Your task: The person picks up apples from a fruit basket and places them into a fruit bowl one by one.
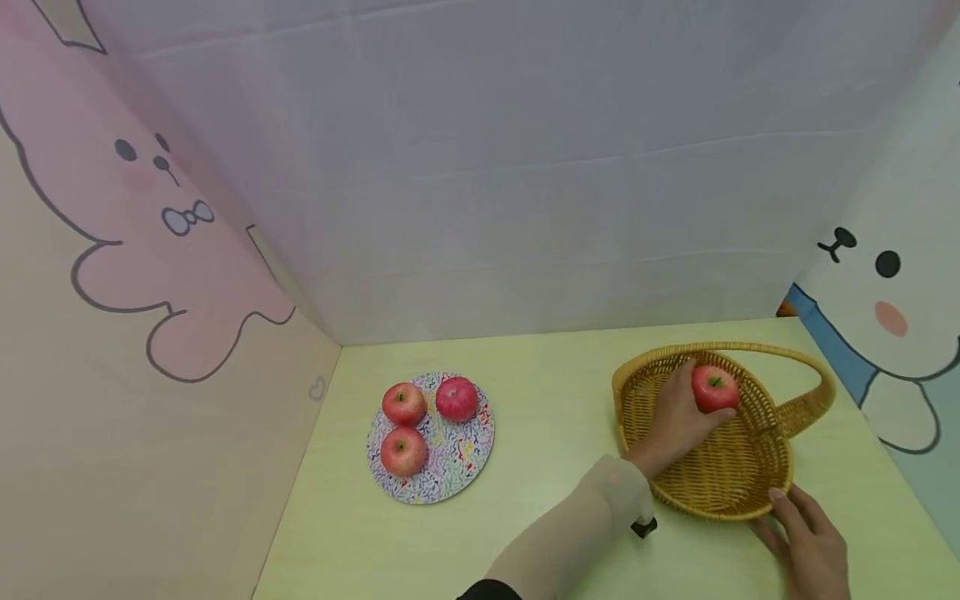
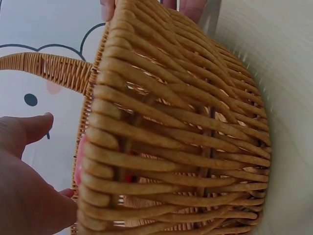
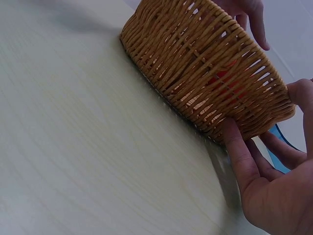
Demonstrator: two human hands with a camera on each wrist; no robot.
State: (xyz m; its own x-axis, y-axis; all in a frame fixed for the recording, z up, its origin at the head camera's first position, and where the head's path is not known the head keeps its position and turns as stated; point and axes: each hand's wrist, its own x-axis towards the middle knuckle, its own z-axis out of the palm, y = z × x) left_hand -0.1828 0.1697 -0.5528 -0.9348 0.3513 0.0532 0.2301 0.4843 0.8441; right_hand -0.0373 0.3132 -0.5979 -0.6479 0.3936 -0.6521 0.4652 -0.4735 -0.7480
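Observation:
A wicker basket [image 1: 720, 487] with an arched handle stands at the right of the table. Inside it is a red apple [image 1: 716, 390], stem up. My left hand [image 1: 678, 417] reaches over the near rim beside this apple, thumb stretched out and fingers spread. The apple shows as red through the weave in the right wrist view, lower than the left hand. At the near right corner, my right hand [image 1: 813, 542] grips the basket, its thumb [image 3: 301, 93] at the rim and its fingers [image 3: 239, 152] against the lower wall.
To the left, a round patterned plate [image 1: 450, 479] carries two red apples [image 1: 403, 452] and a darker pink-red round fruit [image 1: 457, 398]. A pale curtain [image 1: 525, 208] hangs behind the table. Side panels with cartoon animals [image 1: 900, 333] border it on both sides.

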